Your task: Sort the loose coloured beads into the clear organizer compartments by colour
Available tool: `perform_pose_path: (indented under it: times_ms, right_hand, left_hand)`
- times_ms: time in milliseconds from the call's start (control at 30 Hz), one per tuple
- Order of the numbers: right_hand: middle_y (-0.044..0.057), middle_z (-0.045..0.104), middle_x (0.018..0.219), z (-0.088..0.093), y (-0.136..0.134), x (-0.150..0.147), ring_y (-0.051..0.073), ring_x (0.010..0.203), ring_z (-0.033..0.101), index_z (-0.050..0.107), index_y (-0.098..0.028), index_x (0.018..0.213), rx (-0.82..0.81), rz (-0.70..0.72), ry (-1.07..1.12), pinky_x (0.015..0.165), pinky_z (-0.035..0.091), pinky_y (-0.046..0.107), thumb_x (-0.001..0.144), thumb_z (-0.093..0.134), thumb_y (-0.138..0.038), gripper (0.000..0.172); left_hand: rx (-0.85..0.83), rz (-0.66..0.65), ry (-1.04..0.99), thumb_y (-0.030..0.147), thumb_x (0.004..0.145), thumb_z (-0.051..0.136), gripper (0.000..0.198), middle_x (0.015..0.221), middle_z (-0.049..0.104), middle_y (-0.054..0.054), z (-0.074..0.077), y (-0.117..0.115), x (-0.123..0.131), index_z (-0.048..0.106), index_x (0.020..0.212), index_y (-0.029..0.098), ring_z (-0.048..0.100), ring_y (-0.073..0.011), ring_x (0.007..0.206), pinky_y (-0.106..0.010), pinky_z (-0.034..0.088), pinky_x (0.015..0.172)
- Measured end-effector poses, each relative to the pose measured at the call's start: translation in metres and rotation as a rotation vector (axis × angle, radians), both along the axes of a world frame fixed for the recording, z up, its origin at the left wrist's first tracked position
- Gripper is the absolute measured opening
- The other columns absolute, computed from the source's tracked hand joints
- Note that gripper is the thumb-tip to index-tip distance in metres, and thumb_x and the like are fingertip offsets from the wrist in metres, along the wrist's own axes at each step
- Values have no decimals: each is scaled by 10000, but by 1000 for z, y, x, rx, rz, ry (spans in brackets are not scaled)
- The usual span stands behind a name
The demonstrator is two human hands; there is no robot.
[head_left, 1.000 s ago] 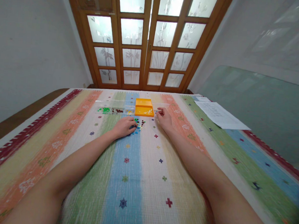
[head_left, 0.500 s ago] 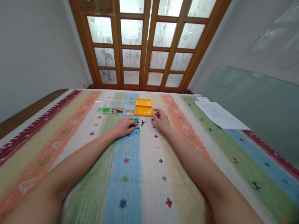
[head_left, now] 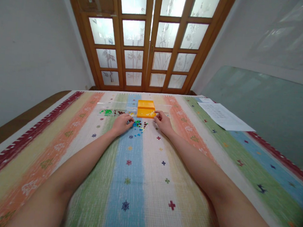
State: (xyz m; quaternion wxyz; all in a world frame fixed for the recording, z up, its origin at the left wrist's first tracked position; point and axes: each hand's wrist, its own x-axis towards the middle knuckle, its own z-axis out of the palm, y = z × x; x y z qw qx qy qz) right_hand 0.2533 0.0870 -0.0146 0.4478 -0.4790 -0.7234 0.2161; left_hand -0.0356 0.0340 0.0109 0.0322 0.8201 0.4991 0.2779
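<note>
My left hand (head_left: 122, 124) rests on the tablecloth with fingers curled together, just left of a loose pile of small blue, green and dark red pieces (head_left: 139, 125). Whether its fingertips pinch a piece is too small to tell. My right hand (head_left: 164, 123) has its thumb and forefinger closed at the right front edge of an orange box (head_left: 144, 116). Several tiny white pieces (head_left: 150, 113) lie in the box's front part. To the left of the box, a clear compartment tray (head_left: 98, 113) holds green pieces (head_left: 107, 112), dark red pieces (head_left: 119, 113) and some yellow ones, partly behind my left hand.
A striped, patterned tablecloth (head_left: 128, 171) covers the table. Printed paper sheets (head_left: 223, 116) lie at the right. Clear plastic shows faintly right of the box. Beyond the table stand wood-framed glass doors (head_left: 149, 50); a glass panel (head_left: 267, 112) leans along the right wall.
My left hand has moved slightly left and away from me, off the loose pieces, so more blue ones show. My right hand keeps its place at the box.
</note>
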Motion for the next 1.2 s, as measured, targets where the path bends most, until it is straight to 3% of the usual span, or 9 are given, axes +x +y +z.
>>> perform_pose_path:
  times_ms: [200,400,700,967,1033,1200]
  right_hand:
    - [28,696,885,3,-5,-2,196,772,630,633,-209,1263,29,36,-73,751,472,322,909,552,-288,371]
    - [39,712,918,0,-8,-5,188,766,626,652,-208,1268,61,101,-128,756,465,311,931,563,-262,353]
    - [35,721,911,1,-10,-8,191,759,620,679,-222,1244,72,125,-200,757,451,310,926,583,-236,332]
    - [39,731,917,2,-12,-8,198,787,624,693,-223,1240,82,114,-245,760,446,308,928,576,-231,333]
    - [43,735,934,3,-12,-8,201,795,627,693,-223,1245,83,111,-255,760,444,309,931,574,-235,335]
    - [46,737,944,3,-13,-7,202,796,626,699,-226,1242,91,120,-249,765,439,304,940,582,-231,324]
  left_hand:
    - [7,318,-59,305,928,572,217,887,712,-63,0,14,-27,757,984,205,624,-225,840,-327,456,783]
    - [-38,546,-94,362,936,540,276,839,722,-60,0,25,-48,765,1012,221,636,-237,807,-306,409,699]
    - [-74,702,-73,404,945,535,289,898,747,-76,-4,29,-60,751,1043,238,661,-260,849,-308,422,698]
    - [-76,655,-61,437,956,540,309,898,737,-83,-7,31,-61,758,1041,234,658,-265,853,-321,428,716]
    - [-49,551,-42,413,964,535,308,888,733,-74,-7,30,-55,763,1061,231,655,-252,836,-318,431,721]
    - [-79,147,58,341,948,574,272,880,734,-48,-6,19,-32,779,1090,233,649,-221,807,-305,444,738]
